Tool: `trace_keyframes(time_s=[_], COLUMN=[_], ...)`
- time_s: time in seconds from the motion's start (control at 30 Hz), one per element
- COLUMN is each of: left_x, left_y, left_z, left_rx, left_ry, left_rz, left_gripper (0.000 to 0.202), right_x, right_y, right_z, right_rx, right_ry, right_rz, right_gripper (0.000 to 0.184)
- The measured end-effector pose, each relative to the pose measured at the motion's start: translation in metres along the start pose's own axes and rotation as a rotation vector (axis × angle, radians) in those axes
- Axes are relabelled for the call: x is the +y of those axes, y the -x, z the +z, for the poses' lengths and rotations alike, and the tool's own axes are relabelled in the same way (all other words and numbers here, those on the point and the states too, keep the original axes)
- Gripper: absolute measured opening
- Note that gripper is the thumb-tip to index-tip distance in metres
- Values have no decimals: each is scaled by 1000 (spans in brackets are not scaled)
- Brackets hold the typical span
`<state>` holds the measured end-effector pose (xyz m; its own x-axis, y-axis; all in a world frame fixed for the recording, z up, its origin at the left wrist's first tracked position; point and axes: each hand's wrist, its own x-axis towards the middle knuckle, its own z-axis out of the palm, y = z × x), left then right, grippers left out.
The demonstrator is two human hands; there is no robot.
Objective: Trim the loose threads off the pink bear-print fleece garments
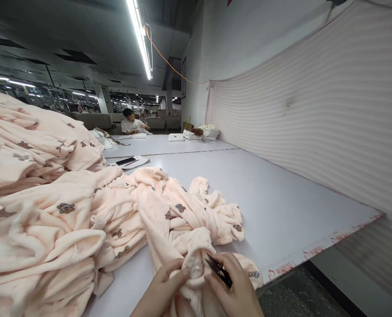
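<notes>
A pale pink fleece garment with small brown bear prints lies bunched on the table, its gathered cuff drawn up close to me. My left hand pinches the left side of this cuff between thumb and fingers. In my right hand is a pair of black thread snips, blades pointing up and left at the cuff opening. The right thumb also rests against the cuff's edge. Whether the blades touch a thread is too small to tell.
A large heap of similar pink garments fills the left side. The white table runs back to stacked folded cloths and a phone on papers. A person sits at the far end. Striped fabric hangs along the right.
</notes>
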<state>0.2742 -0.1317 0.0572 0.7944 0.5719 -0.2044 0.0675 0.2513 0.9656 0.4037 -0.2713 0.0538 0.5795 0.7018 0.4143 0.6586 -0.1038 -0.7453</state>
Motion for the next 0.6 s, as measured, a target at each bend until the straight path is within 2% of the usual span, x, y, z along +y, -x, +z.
trace_keyframes(time_s=[0.07, 0.17, 0.23, 0.3, 0.43, 0.6], left_x=[1, 6, 11, 16, 21, 25], left_y=[-1, 1, 3, 5, 6, 6], left_z=[-2, 0, 1, 1, 0, 7], left_rx=[-21, -116, -163, -181, -170, -196], left_ry=[146, 303, 342, 352, 374, 459], left_rz=[-79, -125, -111, -104, -122, -130], left_gripper=[42, 42, 42, 42, 42, 40], right_x=[-5, -13, -16, -16, -12, -19], right_y=[1, 1, -3, -8, -12, -12], right_z=[-4, -2, 3, 6, 1, -5], right_rx=[-69, -104, -75, -46, -117, -204], right_ry=[11, 173, 219, 145, -14, 140], right_rz=[-66, -107, -104, -60, 17, -51], right_gripper=[29, 33, 30, 25, 23, 28])
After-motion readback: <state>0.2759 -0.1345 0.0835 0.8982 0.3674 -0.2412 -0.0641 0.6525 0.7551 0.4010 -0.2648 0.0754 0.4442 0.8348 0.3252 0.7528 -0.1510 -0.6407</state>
